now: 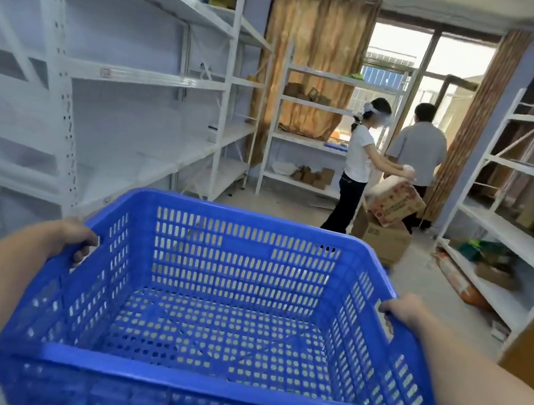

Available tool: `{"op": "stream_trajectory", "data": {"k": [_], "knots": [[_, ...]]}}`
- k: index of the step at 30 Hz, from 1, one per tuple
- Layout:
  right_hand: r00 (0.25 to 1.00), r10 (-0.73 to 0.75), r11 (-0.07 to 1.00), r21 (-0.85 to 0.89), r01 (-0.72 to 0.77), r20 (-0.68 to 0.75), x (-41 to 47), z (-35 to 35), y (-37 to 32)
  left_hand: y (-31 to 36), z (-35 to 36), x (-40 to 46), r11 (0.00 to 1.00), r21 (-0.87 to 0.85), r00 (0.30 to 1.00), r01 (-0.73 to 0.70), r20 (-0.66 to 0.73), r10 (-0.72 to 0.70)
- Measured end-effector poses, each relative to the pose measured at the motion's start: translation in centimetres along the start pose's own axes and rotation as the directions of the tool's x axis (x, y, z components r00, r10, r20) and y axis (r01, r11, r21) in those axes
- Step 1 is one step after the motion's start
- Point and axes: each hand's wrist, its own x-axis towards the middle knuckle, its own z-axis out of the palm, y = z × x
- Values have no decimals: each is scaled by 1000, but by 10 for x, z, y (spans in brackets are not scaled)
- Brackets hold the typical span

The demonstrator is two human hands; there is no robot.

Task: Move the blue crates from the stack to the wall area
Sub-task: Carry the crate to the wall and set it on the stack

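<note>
Gripping blue crate (230,301), fingers (83,253) over both side rims

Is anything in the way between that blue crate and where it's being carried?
Possibly. Both the left hand and right hand grip the blue crate, held above the floor. Ahead, two people and stacked cardboard boxes occupy the aisle's far right. The floor along the white shelves on the left looks open.
</note>
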Motion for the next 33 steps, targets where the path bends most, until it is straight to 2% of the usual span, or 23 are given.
{"op": "stream_trajectory", "data": {"k": [7,10,13,19,25,33], "knots": [[977,-181,976,-102,193,113,-24,39,-37,-83,-38,-68,991,-45,981,126,-147,-131],[944,-262,936,-184,299,200,-43,60,-63,-130,-62,-101,982,-71,955,177,-231,-188],[904,-333,903,-187,388,268,-63,90,-90,-173,-92,-138,972,-115,917,204,-325,-231],[794,-374,835,-199,513,479,-97,162,-145,-246,-151,-216,942,-201,839,269,-431,-332],[666,-389,793,-136,594,637,-192,232,-212,-333,-219,-282,879,-313,755,360,-456,-471],[592,-418,791,-44,610,689,-291,336,-274,-401,-305,-326,830,-421,625,366,-550,-555]]}}
